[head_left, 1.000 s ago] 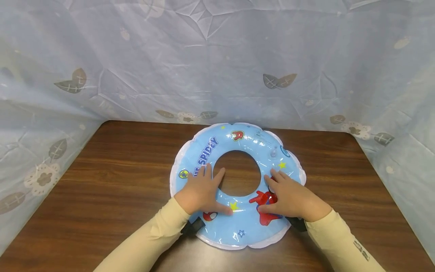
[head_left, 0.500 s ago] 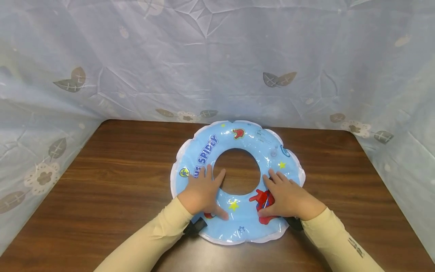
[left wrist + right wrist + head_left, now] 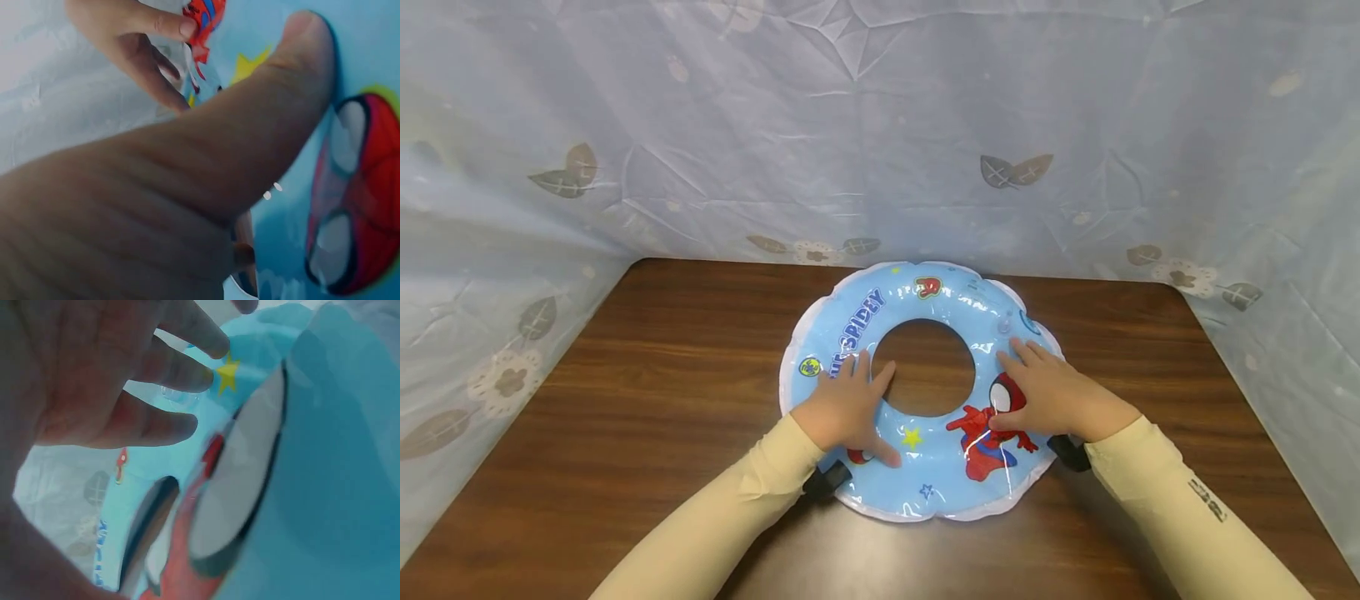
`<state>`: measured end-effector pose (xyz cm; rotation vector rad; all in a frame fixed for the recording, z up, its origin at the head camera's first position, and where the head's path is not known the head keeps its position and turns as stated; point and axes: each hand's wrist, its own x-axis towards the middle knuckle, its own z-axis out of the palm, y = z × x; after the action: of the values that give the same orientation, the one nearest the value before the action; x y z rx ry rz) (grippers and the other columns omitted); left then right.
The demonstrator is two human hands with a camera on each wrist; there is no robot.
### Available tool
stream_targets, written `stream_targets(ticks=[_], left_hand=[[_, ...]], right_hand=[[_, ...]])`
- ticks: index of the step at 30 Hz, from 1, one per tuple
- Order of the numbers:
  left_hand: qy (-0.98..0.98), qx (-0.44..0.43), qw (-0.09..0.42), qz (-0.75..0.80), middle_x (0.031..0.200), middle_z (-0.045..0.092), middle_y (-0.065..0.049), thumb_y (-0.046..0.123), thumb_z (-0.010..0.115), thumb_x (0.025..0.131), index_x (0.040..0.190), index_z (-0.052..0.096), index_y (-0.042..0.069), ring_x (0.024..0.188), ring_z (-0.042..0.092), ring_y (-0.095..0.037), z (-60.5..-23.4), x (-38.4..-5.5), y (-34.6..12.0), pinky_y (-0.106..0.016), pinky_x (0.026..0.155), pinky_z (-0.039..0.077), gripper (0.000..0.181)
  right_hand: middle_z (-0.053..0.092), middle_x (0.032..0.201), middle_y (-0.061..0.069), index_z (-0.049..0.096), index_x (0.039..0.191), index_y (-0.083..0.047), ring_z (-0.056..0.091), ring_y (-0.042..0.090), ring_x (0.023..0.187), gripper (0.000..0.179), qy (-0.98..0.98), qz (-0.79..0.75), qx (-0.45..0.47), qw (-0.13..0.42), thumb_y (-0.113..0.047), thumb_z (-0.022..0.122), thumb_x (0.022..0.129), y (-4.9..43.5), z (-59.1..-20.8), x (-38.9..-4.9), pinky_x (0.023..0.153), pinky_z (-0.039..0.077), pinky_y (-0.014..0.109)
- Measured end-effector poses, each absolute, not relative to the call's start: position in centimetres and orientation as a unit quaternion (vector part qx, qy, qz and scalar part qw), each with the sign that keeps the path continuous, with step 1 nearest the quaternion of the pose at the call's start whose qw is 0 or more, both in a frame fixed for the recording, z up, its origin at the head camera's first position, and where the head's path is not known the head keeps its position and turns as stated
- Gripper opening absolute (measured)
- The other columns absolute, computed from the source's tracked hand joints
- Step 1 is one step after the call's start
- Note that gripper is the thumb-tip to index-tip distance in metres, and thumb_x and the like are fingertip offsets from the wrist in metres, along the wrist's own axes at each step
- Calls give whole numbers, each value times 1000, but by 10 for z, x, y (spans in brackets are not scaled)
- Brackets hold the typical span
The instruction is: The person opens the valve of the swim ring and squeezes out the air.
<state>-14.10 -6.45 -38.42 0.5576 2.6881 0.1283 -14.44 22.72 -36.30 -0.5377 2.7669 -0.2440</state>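
A light-blue inflatable swim ring [image 3: 925, 500] with a white scalloped rim lies flat on the wooden table [image 3: 647, 400]. Spread over its left side is my left hand [image 3: 842, 412], thumb pressed on the blue vinyl close to a red cartoon face in the left wrist view. My right hand [image 3: 1063, 393] is over the ring's right side, fingers extended and spread. Its thumb overlaps the red-and-blue cartoon figure [image 3: 981, 450], and a yellow star [image 3: 228, 374] shows by its fingertips. Lettering on the ring's left is partly hidden behind my left fingers.
A pale curtain [image 3: 850, 133] with leaf and flower prints hangs behind the table and along both sides. The ring's far edge lies close to the curtain. A black band [image 3: 827, 481] shows under my left wrist, another [image 3: 1070, 452] under the right.
My right hand has shifted outward and away from me along the ring, exposing more of the cartoon figure. The ring's near edge sits slightly farther back. The left hand stays nearly in place.
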Motion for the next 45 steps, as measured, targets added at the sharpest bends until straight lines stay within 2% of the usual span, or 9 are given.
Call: stream_targets(ticks=[3,8,10,15,23,28,31,37,45], left_hand=[[956,203,204,50,168,21,-25,72,86,63,165,28,17,154,21,-48,-384,-145,-66,-72,114,29,129],[954,204,212,61,169,18,-24,70,87,64,165,27,17,155,18,-47,-382,-149,-68,-72,115,26,129],[953,206,214,57,170,16,-23,72,86,65,166,25,17,155,16,-47,-383,-151,-69,-71,116,24,130],[950,213,222,53,171,12,-22,74,83,67,167,22,18,157,12,-45,-385,-158,-75,-69,119,19,130],[943,251,209,57,172,13,-19,76,80,70,167,20,17,158,13,-40,-384,-169,-89,-68,120,17,128],[945,268,182,55,170,20,-20,74,79,74,166,22,17,156,20,-43,-376,-162,-88,-69,119,20,122],[954,242,167,64,167,25,-23,77,76,74,165,25,15,153,24,-46,-372,-153,-82,-73,115,24,122],[970,149,177,67,167,20,-29,81,78,65,164,25,5,153,21,-49,-368,-140,-72,-78,109,28,135],[970,140,192,45,166,21,-30,80,82,61,162,27,1,152,22,-52,-379,-140,-72,-78,105,34,140]], right_hand=[[27,163,34,41,155,2,24,58,148,103,965,-80,-188,166,-53,84,79,229,-364,-149,108,31,75],[21,165,32,36,159,0,18,57,149,108,958,-97,-171,209,-49,87,77,228,-365,-155,96,48,69],[17,166,32,33,160,-1,15,57,150,110,954,-100,-165,231,-48,87,77,227,-366,-156,93,51,67],[13,168,31,30,161,-2,15,56,151,110,947,-85,-162,263,-53,84,79,225,-369,-157,99,47,69],[18,165,34,33,159,1,19,60,148,110,949,-77,-160,261,-56,83,79,216,-371,-154,94,50,68],[20,163,36,32,159,4,22,61,145,111,951,-70,-154,260,-53,84,79,210,-370,-151,92,53,65],[19,163,37,30,158,6,21,62,145,117,951,-59,-148,266,-55,86,75,206,-368,-150,93,52,67],[15,163,38,25,159,8,18,63,145,128,949,-56,-136,279,-58,88,69,201,-369,-146,93,52,67],[18,163,37,26,160,6,20,63,145,130,954,-56,-147,255,-63,87,68,203,-373,-141,88,55,65]])
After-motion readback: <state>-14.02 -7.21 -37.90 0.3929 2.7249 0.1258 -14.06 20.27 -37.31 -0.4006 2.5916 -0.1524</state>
